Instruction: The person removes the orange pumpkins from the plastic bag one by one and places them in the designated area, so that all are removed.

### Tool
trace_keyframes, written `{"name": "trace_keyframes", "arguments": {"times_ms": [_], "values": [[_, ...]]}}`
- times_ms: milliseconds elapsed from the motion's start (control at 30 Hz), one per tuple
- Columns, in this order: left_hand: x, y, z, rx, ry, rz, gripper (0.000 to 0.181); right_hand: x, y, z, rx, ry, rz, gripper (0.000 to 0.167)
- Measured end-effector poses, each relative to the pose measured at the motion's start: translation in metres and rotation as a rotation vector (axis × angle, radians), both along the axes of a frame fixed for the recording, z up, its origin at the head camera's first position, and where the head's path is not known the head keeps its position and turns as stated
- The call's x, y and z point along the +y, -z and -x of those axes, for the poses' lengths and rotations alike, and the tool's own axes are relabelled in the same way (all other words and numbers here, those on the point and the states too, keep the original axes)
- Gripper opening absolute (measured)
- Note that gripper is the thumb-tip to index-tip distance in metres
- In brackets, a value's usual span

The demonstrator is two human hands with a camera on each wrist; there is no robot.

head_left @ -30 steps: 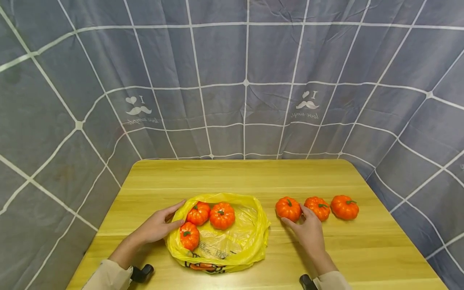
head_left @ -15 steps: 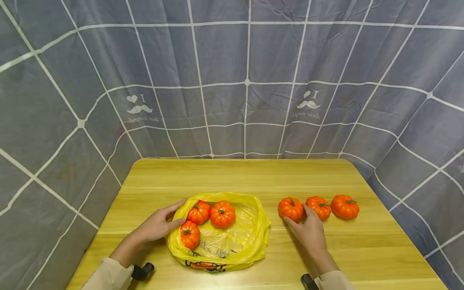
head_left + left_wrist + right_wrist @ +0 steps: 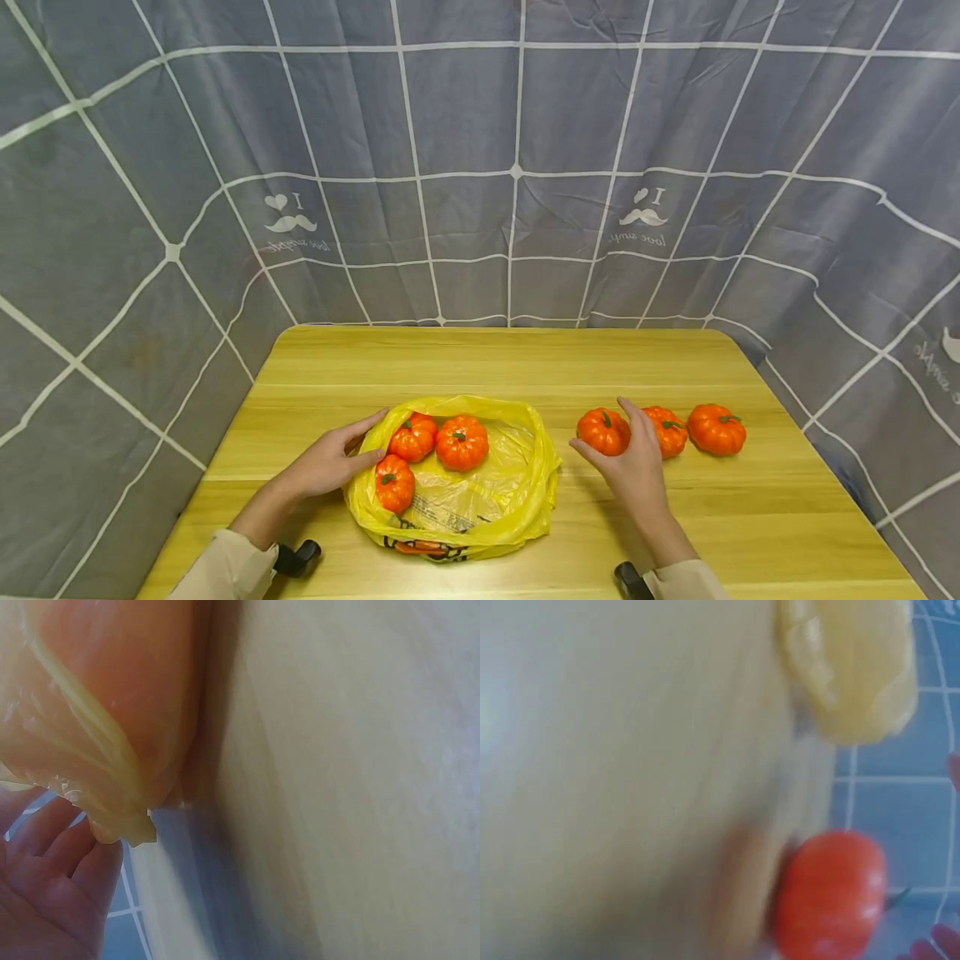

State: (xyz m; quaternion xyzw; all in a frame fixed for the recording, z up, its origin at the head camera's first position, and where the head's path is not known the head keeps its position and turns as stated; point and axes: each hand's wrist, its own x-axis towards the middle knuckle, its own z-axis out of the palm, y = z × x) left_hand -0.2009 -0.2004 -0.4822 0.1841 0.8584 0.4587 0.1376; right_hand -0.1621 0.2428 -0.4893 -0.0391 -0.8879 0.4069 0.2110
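- Head view shows the first pumpkin (image 3: 598, 435) on the tabletop (image 3: 480, 358), between the bag (image 3: 542, 467) and a row of two others: the middle pumpkin (image 3: 672, 437) and the end pumpkin (image 3: 717, 432).
- The right hand (image 3: 637, 471) is around the first pumpkin, its grip spread wide, with thumb and forefinger well parted; it appears to have hold of nothing. In the right wrist view the visible fingertips stand apart from the orange skin.
- The left hand (image 3: 326, 462) touches the bag's rim, thumb and forefinger parted along it. Whether that grip pinches the film or merely rests against it, I cannot tell.
- Three pumpkins (image 3: 461, 443) sit in the bag, grouped toward the left hand and the far rim.
- The shiny, even colour suggests a light, hollow piece with a firm shell — likely smooth enough to slip under a careless touch, yet hardly fragile.
- Best hold: thumb and fingers on opposite sides at the widest part, tips settled into the ribs. The green stem (image 3: 606, 419) looks thin — a poor handle, which might bend or pull loose.
- The bag is thin, limp film; its rim probably sags unless steadied, so a light touch there should do.
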Motion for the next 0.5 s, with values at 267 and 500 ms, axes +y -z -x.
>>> {"name": "trace_keyframes", "arguments": {"times_ms": [267,500], "values": [[0.000,0.000,-0.001,-0.015,-0.003,-0.004,0.069,-0.029,-0.014,0.000,-0.051,-0.159,0.086,0.099],[0.001,-0.001,-0.001,-0.005,-0.017,0.010,0.069,-0.065,-0.010,0.002,-0.068,-0.271,0.116,0.091]]}}
